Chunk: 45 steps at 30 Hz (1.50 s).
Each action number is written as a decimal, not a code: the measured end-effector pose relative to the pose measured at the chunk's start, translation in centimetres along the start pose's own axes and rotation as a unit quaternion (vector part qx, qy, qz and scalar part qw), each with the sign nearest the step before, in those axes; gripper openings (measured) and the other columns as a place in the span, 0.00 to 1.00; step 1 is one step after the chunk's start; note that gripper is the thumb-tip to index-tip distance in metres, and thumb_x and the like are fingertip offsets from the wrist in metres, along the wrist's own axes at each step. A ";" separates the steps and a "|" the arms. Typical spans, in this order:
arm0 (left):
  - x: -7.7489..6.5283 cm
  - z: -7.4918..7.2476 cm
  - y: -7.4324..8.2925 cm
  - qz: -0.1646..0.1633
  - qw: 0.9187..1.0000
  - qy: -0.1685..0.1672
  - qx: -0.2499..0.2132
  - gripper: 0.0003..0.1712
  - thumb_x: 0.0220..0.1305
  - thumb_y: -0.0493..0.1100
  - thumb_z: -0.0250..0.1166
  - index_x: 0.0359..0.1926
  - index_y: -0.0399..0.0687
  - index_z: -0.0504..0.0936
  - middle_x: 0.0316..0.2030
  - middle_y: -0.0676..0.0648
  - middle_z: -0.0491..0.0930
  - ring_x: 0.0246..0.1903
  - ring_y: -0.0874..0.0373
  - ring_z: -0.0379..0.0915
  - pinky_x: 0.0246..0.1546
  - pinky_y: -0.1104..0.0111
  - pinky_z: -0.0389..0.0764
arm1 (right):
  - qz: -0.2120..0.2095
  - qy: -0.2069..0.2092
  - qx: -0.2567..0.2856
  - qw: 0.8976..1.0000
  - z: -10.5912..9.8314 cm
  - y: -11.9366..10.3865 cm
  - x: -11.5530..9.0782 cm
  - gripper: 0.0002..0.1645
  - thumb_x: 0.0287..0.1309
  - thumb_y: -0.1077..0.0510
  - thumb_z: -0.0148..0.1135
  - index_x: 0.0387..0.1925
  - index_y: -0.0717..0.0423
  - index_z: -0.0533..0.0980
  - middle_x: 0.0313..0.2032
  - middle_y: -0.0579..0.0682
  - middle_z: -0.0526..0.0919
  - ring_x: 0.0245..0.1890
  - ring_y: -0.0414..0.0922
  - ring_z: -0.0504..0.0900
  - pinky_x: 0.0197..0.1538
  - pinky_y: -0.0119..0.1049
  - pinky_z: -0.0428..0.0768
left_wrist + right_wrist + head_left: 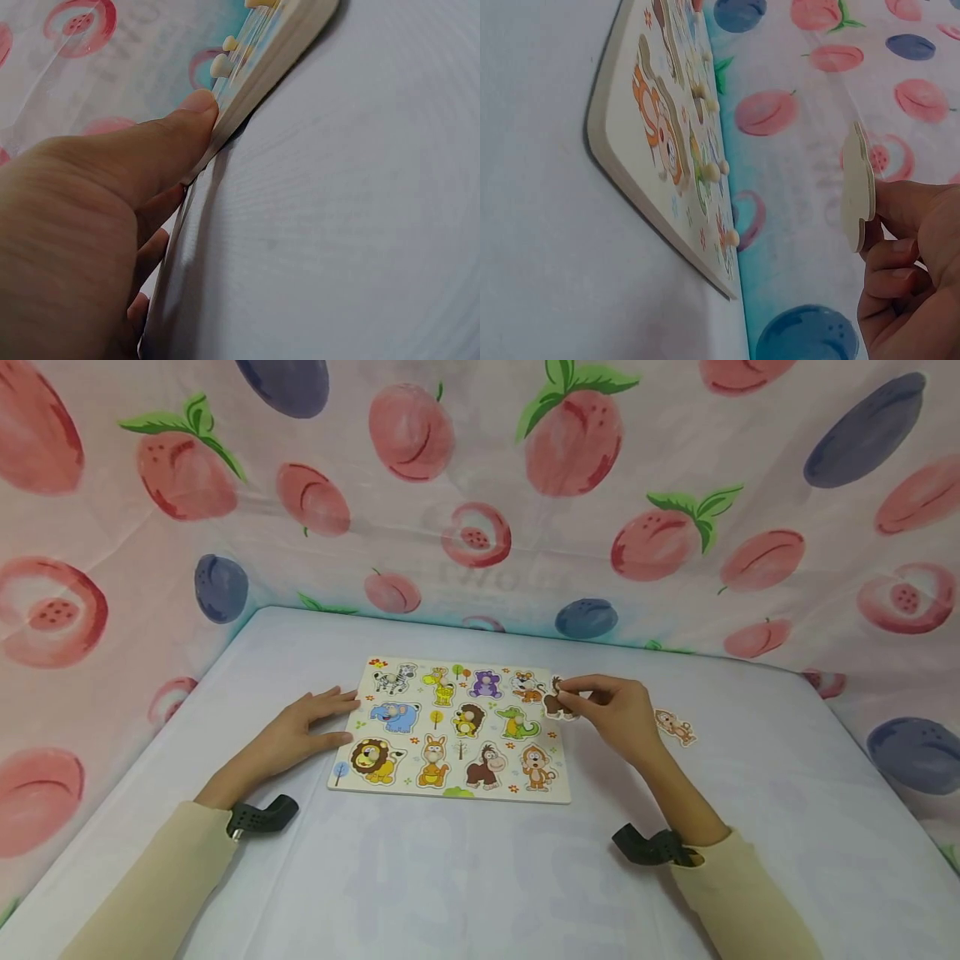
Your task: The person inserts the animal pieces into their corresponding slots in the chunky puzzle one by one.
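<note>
A wooden animal puzzle board [450,783] lies flat on the table. My left hand [300,735] is at its left edge, fingers extended; in the left wrist view the thumb [157,150] touches the board's edge. My right hand [618,714] pinches a brown horse puzzle piece [556,705] over the board's upper right edge. From the right wrist, the piece [859,191] stands upright, its plain wooden back showing, raised off the board. The horse recess [486,768] and the monkey recess [537,768] hold no piece. Knobbed pieces such as the lion [372,762] and elephant [394,717] sit in theirs.
To the right of my right hand, a loose monkey piece [676,727] lies on the white-covered table [450,877]. A fruit-print cloth [480,460] rises behind the table and along its sides. A black wrist mount [262,815] is on each forearm.
</note>
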<state>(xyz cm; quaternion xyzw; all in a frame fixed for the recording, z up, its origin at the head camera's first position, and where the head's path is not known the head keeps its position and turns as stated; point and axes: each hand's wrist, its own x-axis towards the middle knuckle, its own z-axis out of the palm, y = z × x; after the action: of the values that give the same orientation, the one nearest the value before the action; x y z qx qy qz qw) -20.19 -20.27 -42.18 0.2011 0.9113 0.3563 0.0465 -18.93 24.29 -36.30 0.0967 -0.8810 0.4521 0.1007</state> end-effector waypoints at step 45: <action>0.2 0.1 -0.3 0.008 1.000 0.003 0.003 0.35 0.62 0.54 0.65 0.66 0.43 0.70 0.70 0.44 0.59 0.72 0.44 0.42 0.70 0.48 0.36 | 0.022 -0.079 0.090 0.993 6.7 -3.3 -2.9 0.08 0.51 0.53 0.73 0.36 0.45 0.86 0.23 0.54 0.81 0.15 0.40 0.61 0.15 0.28 0.54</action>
<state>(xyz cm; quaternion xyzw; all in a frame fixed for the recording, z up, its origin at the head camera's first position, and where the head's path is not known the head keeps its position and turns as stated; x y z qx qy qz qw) -20.44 -20.36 -42.45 0.2073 0.9109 0.3546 0.0406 -15.93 17.21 -38.32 0.1213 -0.8440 0.5224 0.0111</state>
